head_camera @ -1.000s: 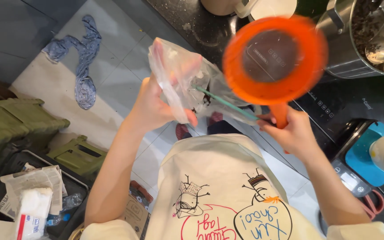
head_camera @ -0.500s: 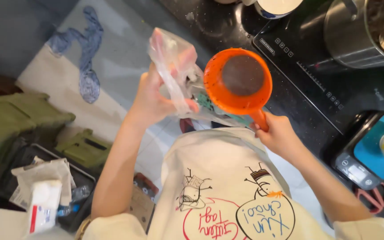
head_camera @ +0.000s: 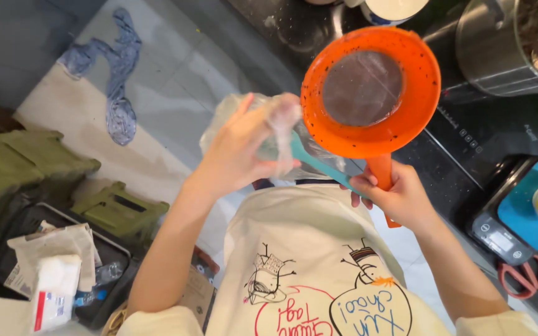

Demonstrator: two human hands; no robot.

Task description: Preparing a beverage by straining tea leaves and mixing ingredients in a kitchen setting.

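- The right hand (head_camera: 400, 199) is clenched round the handle of the orange strainer (head_camera: 368, 93), and a teal utensil (head_camera: 319, 165) is pinched in the same grip, its blade reaching toward the bag.
- Against half a second ago, the strainer has swung up and to the right: its mesh now sits in front of the black cooktop (head_camera: 468, 137), near the steel pot (head_camera: 499, 50), and no longer over the bag.
- The left hand (head_camera: 244, 152) is closed on the clear plastic bag (head_camera: 269, 134), fingers wrapped over its gathered top; earlier the bag stood taller above the fist, now it is crumpled low under it.
- So the two have parted: bag held close in front of the cream apron (head_camera: 306, 261), strainer lifted clear, dark flecks on its rim.
- Off to the right lie a small scale (head_camera: 496, 236) and red scissors (head_camera: 524, 277).
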